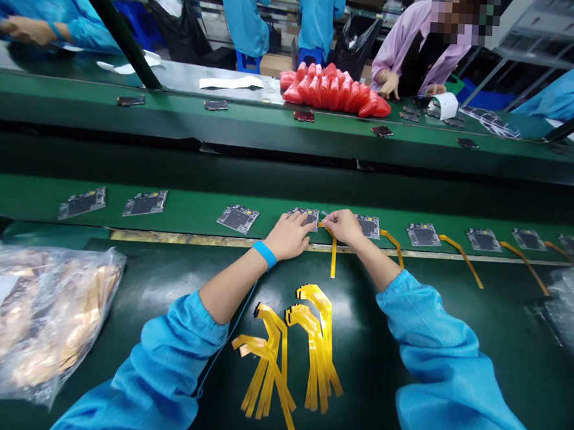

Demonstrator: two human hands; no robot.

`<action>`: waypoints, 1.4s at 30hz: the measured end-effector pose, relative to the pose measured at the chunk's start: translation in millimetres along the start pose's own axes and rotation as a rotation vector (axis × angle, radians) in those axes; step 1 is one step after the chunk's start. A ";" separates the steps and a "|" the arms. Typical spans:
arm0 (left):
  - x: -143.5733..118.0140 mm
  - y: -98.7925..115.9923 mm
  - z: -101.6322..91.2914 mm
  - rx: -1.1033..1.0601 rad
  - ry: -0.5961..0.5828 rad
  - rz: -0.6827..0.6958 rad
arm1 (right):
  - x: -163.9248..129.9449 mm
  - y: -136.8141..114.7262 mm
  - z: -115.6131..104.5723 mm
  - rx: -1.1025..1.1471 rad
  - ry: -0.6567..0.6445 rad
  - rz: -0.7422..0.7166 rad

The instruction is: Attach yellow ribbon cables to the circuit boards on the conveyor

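Head view looks down over two blue sleeves reaching to the green belt [194,209], where the left hand [289,236] lies with its fingers pressed together on a small circuit board [306,215], holding it flat. The right hand [344,226] meets it at the board's near edge, fingertips pinching the top end of a yellow flex strip [334,257] that hangs straight down over the belt's lip toward the dark mat [403,378]. Boards to the right [422,235] already trail such strips; those to the left [238,218] are bare. A loose pile of spare strips [293,351] lies on the mat between the forearms, and a crinkled plastic bag [32,316] sits at the left. Across the line another person's hand [389,85] rests by a heap of red pieces [336,88]. As I judge it, the risk lies at the joint: if the board slips under the left fingers, or the strip goes in skewed, the thin tail may kink or seat badly; a sleeve could also drag the spare pile.
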State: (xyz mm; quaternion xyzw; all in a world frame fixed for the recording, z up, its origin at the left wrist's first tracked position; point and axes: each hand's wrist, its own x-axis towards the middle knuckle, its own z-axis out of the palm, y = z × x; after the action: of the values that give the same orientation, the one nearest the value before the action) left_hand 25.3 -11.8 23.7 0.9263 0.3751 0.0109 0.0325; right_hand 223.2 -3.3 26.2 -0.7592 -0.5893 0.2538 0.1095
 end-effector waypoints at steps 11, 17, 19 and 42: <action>13.0 38.2 4.3 0.047 -0.005 -0.114 | -5.8 10.9 -8.5 -0.080 0.030 -0.036; 18.4 43.6 6.6 0.042 -0.009 -0.118 | -5.7 17.6 -14.5 -0.123 0.042 -0.210; 20.1 46.1 5.8 0.043 -0.008 -0.120 | -5.8 17.0 -14.4 -0.144 0.009 -0.236; -28.6 -65.3 -17.2 0.013 -0.042 -0.083 | -63.3 30.4 -13.8 -0.055 -0.031 -0.459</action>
State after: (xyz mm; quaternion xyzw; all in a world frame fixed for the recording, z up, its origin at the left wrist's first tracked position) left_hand -41.4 16.0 36.5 0.9102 0.4124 -0.0121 0.0347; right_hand 244.6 -70.1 39.9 -0.6038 -0.7550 0.2176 0.1346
